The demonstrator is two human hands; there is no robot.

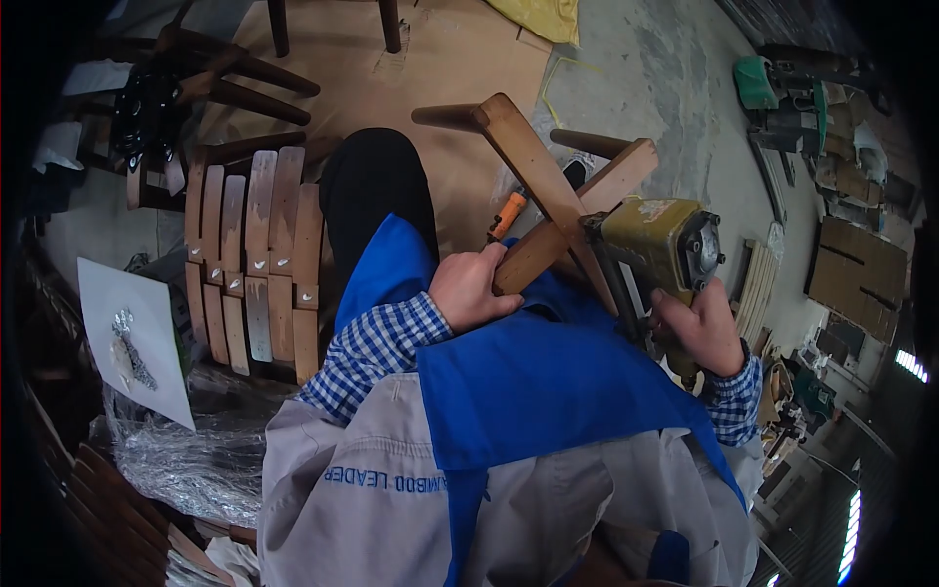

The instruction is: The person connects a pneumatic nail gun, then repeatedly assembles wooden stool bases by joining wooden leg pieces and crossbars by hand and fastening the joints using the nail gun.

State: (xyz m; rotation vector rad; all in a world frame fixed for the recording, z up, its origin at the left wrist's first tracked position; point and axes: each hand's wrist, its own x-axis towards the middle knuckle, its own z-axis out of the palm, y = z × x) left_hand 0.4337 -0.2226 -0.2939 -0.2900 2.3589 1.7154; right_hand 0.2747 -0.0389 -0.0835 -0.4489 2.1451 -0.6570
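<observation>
My left hand is closed around the near end of a beam of a brown wooden leg frame. The frame's beams cross over my lap, and round legs stick out from their ends. In my right hand is a yellow nail gun, its black nose side beside the crossing beams. Whether the nose touches the wood, I cannot tell. Just beyond my left hand sits an orange-handled tool, its lower end partly hidden. A blue apron covers my lap.
Stacked curved wooden slats stand at my left, near a white sheet holding small metal hardware. Clear plastic wrap lies below. Dark wooden legs rise at upper left. Cardboard covers the floor ahead; clutter lines the right.
</observation>
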